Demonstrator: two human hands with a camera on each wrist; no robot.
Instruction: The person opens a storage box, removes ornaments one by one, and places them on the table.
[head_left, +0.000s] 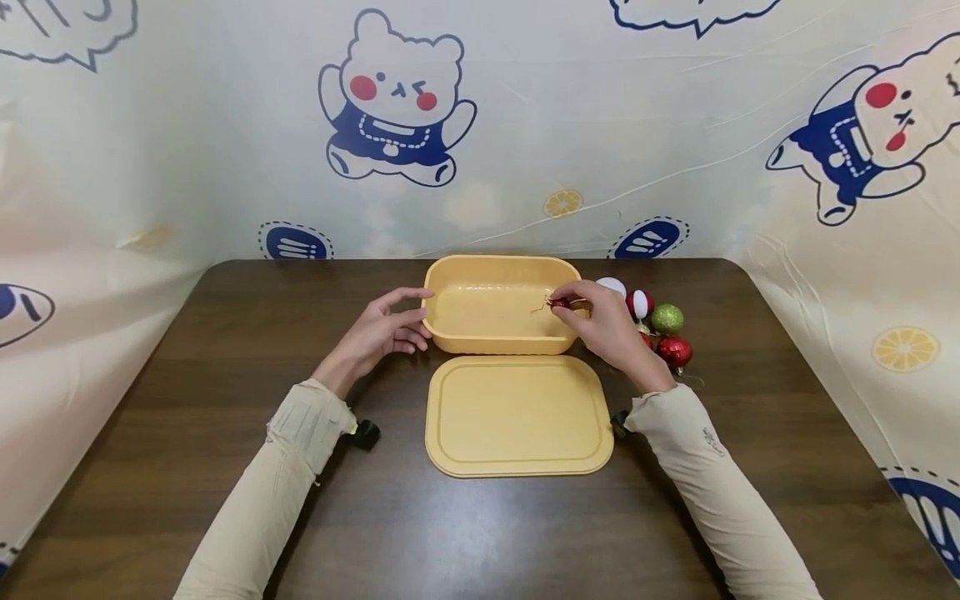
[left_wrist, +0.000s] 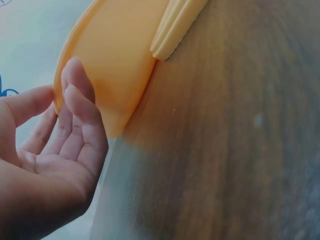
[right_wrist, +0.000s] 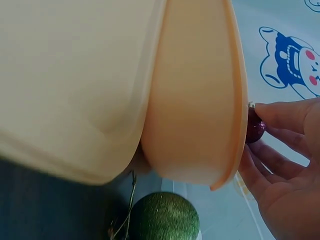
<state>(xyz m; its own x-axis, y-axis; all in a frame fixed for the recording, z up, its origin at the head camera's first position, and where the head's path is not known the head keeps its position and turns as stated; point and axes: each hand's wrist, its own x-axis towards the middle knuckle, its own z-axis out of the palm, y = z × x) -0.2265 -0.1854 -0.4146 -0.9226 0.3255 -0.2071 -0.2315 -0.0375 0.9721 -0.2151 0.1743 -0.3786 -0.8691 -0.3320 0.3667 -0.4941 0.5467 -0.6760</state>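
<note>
The yellow plastic box sits open at the back of the table. My left hand is at its left end, two fingertips over the rim and the other fingers along the outer wall. Above the box's right end, my right hand pinches a small dark red ball ornament, its gold string hanging over the inside. In the right wrist view the box wall hides part of the ornament. The floor of the box shows bare.
A yellow lid lies flat in front of the box. To the right stand several ball ornaments: a glittery green ball, a red ball and a white ball, partly behind my right hand. A patterned cloth hangs behind the table.
</note>
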